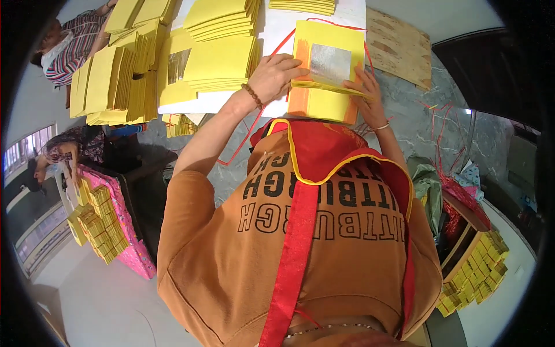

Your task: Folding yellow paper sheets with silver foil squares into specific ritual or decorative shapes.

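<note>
A stack of yellow paper sheets (pixel 327 34) with orange-stained side edges lies in front of me at the table's near edge. A silver foil square sits on its upper part, and a raised fold runs across the sheets below it. My left hand (pixel 276 80) grips the left side with bent fingers; a brown bead bracelet is on that wrist. On the opposite side, my right hand (pixel 367 97) is closed around the edge by the fold, its thumb partly hidden. Red string (pixel 284 43) runs past the stack and hangs over the table's edge near my left wrist.
Tall yellow paper stacks (pixel 222 61) crowd the white table (pixel 225 103) to the left. A plywood board (pixel 399 49) is at the far right. Two other people (pixel 78 43) work at left, one beside a pink-covered table (pixel 124 222). Bundled yellow paper (pixel 477 272) and red string lie right.
</note>
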Demonstrator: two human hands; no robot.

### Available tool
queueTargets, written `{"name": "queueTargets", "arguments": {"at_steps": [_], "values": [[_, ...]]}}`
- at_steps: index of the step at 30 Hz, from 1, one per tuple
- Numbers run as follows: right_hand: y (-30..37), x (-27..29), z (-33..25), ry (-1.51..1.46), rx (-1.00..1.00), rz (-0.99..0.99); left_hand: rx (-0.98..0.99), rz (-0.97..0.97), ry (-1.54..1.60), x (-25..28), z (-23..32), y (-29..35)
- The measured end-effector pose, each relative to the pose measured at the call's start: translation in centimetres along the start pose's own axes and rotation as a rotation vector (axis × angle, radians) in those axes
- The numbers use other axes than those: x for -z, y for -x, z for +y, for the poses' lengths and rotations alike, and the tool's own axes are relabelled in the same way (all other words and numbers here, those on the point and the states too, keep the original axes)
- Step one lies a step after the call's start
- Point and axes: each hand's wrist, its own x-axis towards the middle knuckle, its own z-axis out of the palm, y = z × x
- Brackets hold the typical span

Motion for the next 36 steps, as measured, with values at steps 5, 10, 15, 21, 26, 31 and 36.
{"name": "queueTargets", "arguments": {"at_steps": [5, 10, 15, 21, 26, 31, 36], "values": [[0.3, 2.6, -3.8, 0.255, 0.163, -0.107, -0.095, 0.101, 0.136, 0.6, 0.7, 1.8], [1.4, 1.3, -4.1, 0.041, -0.085, -0.105, 0.133, 0.083, 0.384, -0.5, 2.3, 2.7], [-1.5, 0.7, -5.1, -0.08, -0.514, -0.006, 0.571, 0.114, 0.721, -1.7, 1.9, 0.8], [-2.5, -1.0, -3.9, -0.369, -0.614, 0.265, 0.743, 0.093, 0.83, -4.5, 0.2, 0.3], [-3.1, -0.9, -5.3, -0.282, -0.623, 0.332, 0.781, 0.204, 0.967, -4.2, 1.0, -0.2], [-3.2, -0.8, -4.9, -0.145, -0.624, 0.233, 0.867, 0.16, 1.049, -4.8, 0.5, 0.0], [-3.1, -0.9, -4.7, -0.1, -0.609, 0.219, 0.837, 0.192, 0.96, -4.8, 0.7, 0.1]]}}
